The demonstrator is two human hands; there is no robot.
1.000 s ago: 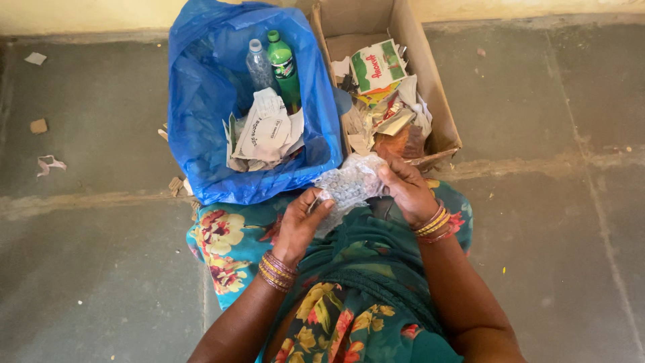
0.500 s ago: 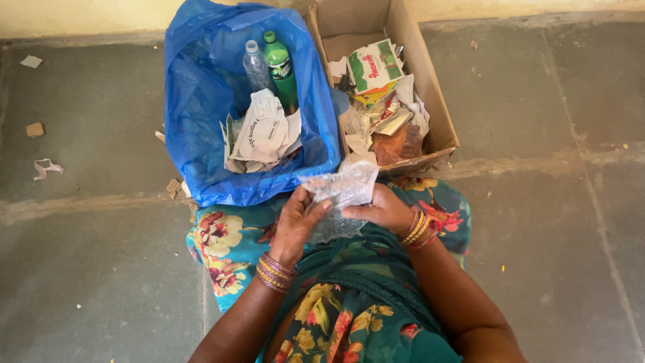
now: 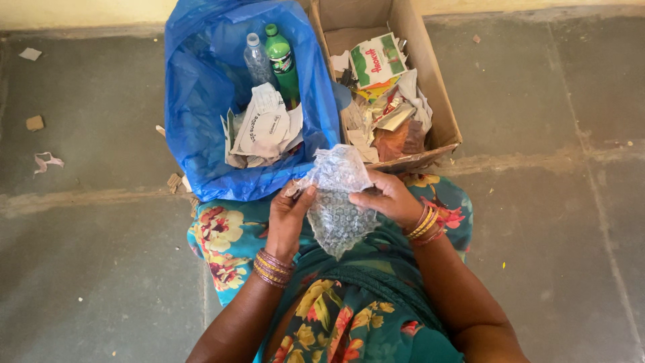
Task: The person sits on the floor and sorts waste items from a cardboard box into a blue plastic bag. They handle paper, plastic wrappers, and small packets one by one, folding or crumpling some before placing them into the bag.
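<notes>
I observe both hands, left hand (image 3: 287,218) and right hand (image 3: 388,199), clamped on 1 crumpled clear bubble-wrap sheet (image 3: 338,202), spread for inspection, I judge, near the blue plastic bag (image 3: 195,101).

The bubble wrap (image 3: 336,205) is clear, glossy plastic, dimpled and crinkled. Just beyond it, the bag (image 3: 195,101) is thin blue plastic with a soft sheen, holding two smooth plastic bottles (image 3: 269,60) and creased matt paper (image 3: 263,128). Right of the bag, the box (image 3: 430,81) is dull brown cardboard. The floor (image 3: 94,269) is rough, matt grey stone.
</notes>
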